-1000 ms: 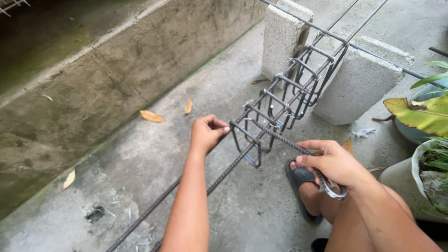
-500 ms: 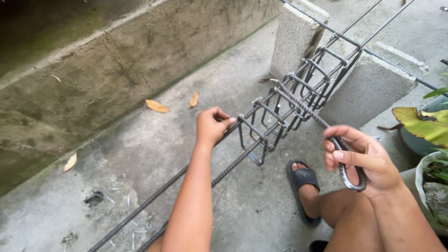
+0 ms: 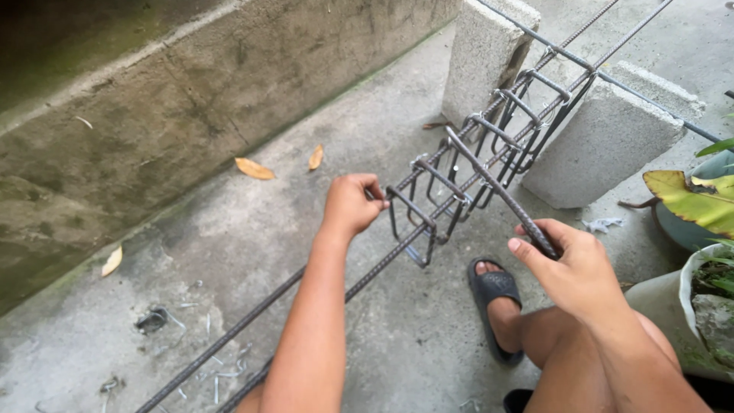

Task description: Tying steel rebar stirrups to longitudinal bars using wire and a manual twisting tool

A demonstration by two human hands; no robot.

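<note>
A rusty rebar cage (image 3: 497, 145) of several square stirrups on long ribbed bars runs from the concrete blocks towards me. My left hand (image 3: 350, 205) is closed on a long bar right beside the nearest stirrup (image 3: 413, 229). My right hand (image 3: 573, 275) grips the near end of a dark ribbed bar (image 3: 489, 180) that slants up along the top of the cage. Whether anything else is in that fist is hidden.
Two grey concrete blocks (image 3: 478, 53) (image 3: 604, 141) hold the cage up. A low concrete wall (image 3: 153, 138) runs along the left. Long bars (image 3: 229, 344) stretch over the floor, past wire scraps (image 3: 206, 344) and dry leaves (image 3: 254, 168). My foot in a black sandal (image 3: 497, 306) and potted plants (image 3: 688, 199) are at right.
My right hand has risen and moved right, now gripping the bar's end; the looped metal tool seen in it earlier no longer shows. My left hand stays on its bar.
</note>
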